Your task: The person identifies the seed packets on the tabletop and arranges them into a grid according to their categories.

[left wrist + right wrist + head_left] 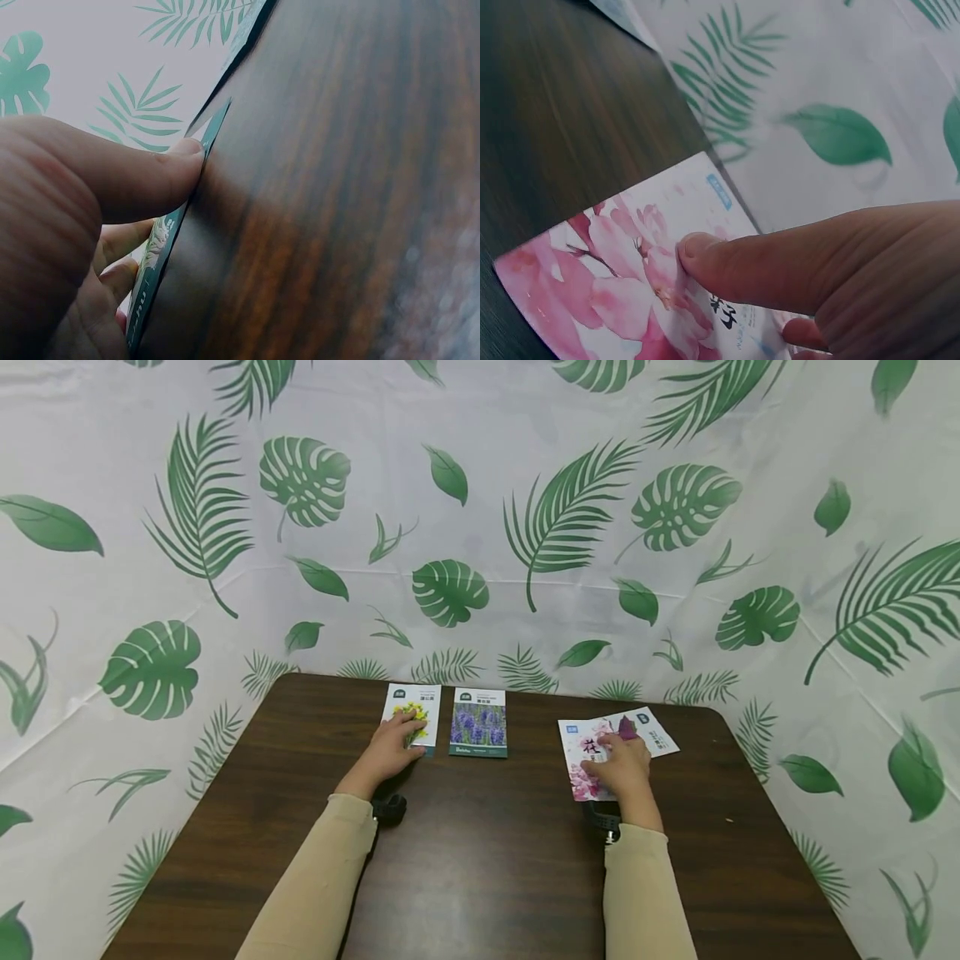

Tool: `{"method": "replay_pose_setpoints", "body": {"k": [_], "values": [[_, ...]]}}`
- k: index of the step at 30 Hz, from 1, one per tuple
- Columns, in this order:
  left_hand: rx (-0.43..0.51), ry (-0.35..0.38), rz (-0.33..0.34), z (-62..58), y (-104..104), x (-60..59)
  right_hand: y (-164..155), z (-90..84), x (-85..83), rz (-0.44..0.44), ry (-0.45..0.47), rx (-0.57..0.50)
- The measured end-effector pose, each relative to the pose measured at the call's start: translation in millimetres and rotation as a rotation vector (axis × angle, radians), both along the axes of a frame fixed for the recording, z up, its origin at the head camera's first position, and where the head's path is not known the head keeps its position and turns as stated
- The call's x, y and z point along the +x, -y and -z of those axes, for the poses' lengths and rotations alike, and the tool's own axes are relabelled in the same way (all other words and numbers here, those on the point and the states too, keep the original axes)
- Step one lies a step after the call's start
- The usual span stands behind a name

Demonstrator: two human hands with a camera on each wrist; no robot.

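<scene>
A yellow-flower seed packet (406, 693) lies flat near the table's far edge. My left hand (388, 748) rests over its lower half, fingers spread on its face; in the left wrist view the thumb (161, 180) lies at its green-banded edge. To the right of it is a purple-flower seed packet (478, 724), untouched. My right hand (624, 767) holds a pink-flower seed packet (576, 743), its thumb (742, 270) across the printed face in the right wrist view. The pink packet overlaps a fourth, white packet (660, 737) showing a dark purple shape, partly hidden behind the hand.
The dark wooden table (487, 860) ends at the back against a white leaf-print cloth (465, 535). Black bands (390, 810) sit on both wrists below cream sleeves (318, 877). A tiny pale speck (729, 820) lies on the table at right.
</scene>
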State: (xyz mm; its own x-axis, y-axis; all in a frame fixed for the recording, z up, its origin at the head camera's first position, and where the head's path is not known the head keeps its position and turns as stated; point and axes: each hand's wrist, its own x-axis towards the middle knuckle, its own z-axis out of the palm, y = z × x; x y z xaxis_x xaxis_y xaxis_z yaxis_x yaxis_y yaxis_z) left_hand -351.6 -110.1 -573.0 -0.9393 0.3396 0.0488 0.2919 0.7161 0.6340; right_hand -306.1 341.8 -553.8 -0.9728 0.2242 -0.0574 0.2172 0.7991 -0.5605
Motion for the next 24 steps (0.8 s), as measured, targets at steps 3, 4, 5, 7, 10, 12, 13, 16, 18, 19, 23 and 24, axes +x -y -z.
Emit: {"method": "replay_pose_setpoints", "body": {"k": [3, 4, 5, 7, 10, 12, 13, 16, 18, 19, 23, 24], "values": [[0.004, -0.004, 0.001, -0.2, 1, -0.5, 12, -0.3, -3.1, -0.034, -0.02, 0.046], [0.006, -0.005, 0.001, -0.5, 1, -0.8, 17, -0.9, -3.9, -0.043, -0.026, 0.062], [0.01, -0.005, 0.002, -1.2, 1, -0.8, 21, -1.2, -4.8, -0.052, -0.031, 0.076], [0.012, -0.011, 0.003, -2.2, 1, -1.0, 29, -2.1, -6.2, -0.065, -0.045, 0.094], [0.016, -0.015, 0.005, -2.9, 2, -0.8, 42, -2.5, -7.1, -0.091, -0.069, 0.08], [0.014, -0.017, 0.006, -2.6, 2, -0.8, 49, -1.2, -8.0, -0.13, -0.089, 0.066], [0.015, -0.017, 0.006, -2.4, 2, -0.9, 53, -0.1, -8.6, -0.155, -0.095, 0.055], [0.014, -0.021, 0.009, -2.1, 3, -0.9, 61, 4.0, -11.2, -0.232, -0.099, 0.006], [0.019, -0.023, 0.011, -1.9, 3, -0.8, 66, 6.9, -12.5, -0.274, -0.085, -0.024], [0.023, -0.024, 0.011, -1.7, 3, -0.8, 68, 8.3, -13.1, -0.289, -0.075, -0.03], [0.037, -0.032, 0.014, 0.3, 2, -1.0, 73, 12.4, -13.3, -0.314, -0.009, -0.01], [0.051, -0.029, 0.011, 1.0, 2, -1.2, 74, 13.1, -12.9, -0.311, 0.007, -0.002]]}}
